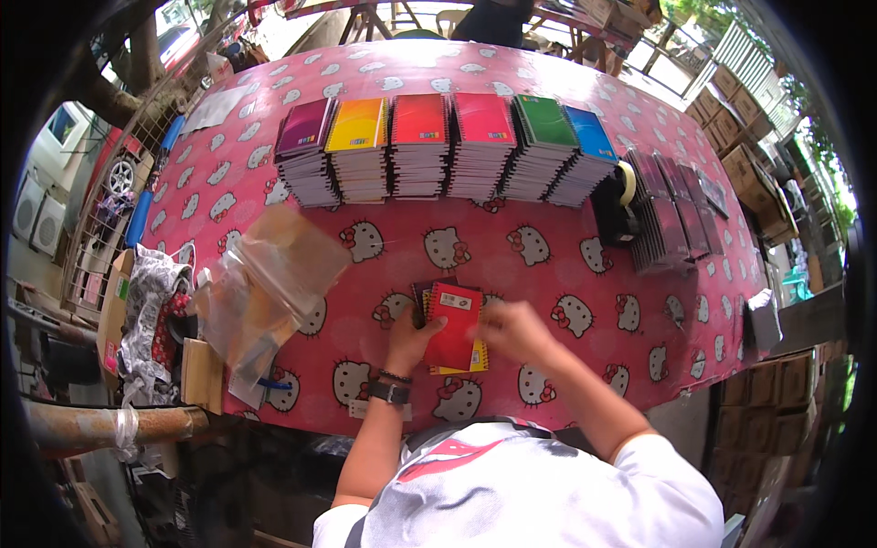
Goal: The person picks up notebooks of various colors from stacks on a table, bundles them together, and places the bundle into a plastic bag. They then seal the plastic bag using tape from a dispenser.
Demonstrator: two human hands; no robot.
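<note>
A small stack of spiral notebooks lies on the table in front of me, with a red notebook point(452, 340) on top, its back with a white label facing up. Yellow and dark purple covers stick out from under it, slightly fanned. My left hand point(413, 340) grips the stack from the left, thumb over the red cover. At the stack's right edge, my right hand point(516, 331) is closed with its fingers curled in, a little blurred. Whatever it may pinch there is too small to make out.
Tall notebook stacks stand in a row beyond my hands: purple point(304, 123), yellow point(357, 121), red point(419, 120), pink point(483, 119), green point(546, 121), blue point(590, 133). Right of them are a tape dispenser point(614, 215) and wrapped dark packs point(660, 233). Clear plastic bags point(274, 274) lie left.
</note>
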